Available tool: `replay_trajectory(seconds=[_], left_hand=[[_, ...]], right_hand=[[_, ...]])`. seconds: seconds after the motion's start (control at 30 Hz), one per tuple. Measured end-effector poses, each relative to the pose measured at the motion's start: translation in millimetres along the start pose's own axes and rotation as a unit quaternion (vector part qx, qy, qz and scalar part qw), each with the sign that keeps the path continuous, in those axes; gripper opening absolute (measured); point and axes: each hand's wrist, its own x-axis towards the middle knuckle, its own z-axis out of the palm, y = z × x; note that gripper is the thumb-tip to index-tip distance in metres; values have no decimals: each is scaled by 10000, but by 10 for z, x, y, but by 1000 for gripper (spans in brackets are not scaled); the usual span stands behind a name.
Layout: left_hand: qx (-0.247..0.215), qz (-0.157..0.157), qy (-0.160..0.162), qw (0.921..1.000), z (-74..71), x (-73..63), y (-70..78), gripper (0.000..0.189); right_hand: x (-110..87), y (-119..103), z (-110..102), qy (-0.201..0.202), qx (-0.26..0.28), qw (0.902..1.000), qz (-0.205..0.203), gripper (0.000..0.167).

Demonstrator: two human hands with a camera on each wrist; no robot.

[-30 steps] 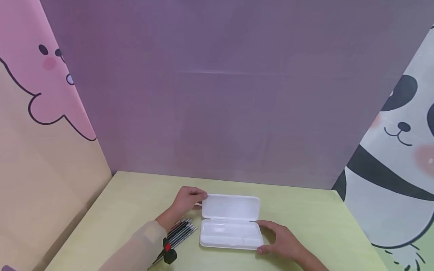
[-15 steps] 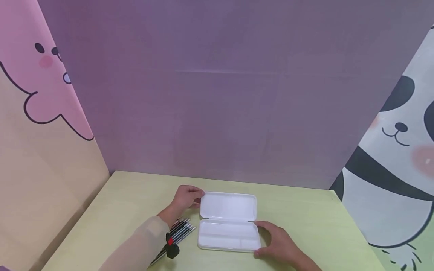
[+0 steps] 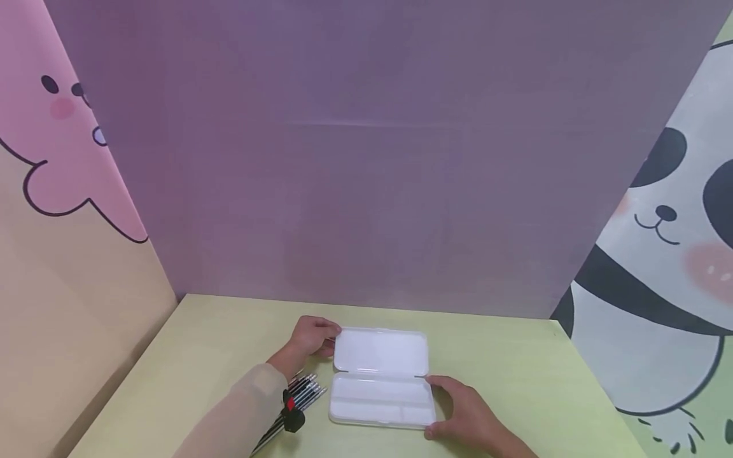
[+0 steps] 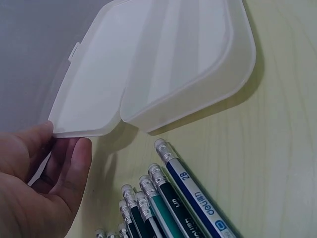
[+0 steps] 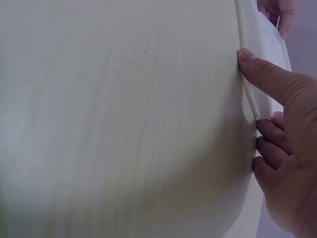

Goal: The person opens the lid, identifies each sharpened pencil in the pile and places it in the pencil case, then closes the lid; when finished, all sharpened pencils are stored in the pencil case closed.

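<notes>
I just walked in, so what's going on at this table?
A person is handling an open white case on the table. The left hand pinches a corner of its lid, while the right hand grips the right end of its base. Several pencils lie to the left of the case.

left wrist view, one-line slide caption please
Left hand grips the lid of an open white case, with eraser-tipped pencils nearby on a pale table.

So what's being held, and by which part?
The white case: left hand pinches a corner of its open lid, right hand grips the right end of its base.
</notes>
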Motion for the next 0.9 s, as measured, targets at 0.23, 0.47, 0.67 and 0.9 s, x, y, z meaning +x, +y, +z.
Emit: replay_trajectory(seconds=[0.23,0.47,0.67,0.9], left_hand=[[-1,148,-70,9999,-87,-83,17,18],[345,443,-407,9976,-231,-244,37,23],[567,565,-419,9959,-494,-415,30,29],[1032,795,-342,9909,-967,-620,-68,25]], right_hand=[[0,-46,0,9,0,10000,8,96],[-20,-41,-23,69,-226,9996,-127,94],[-20,-56,-25,1,-426,9984,-358,93],[4,-63,-52,1,-685,9955,-648,92]])
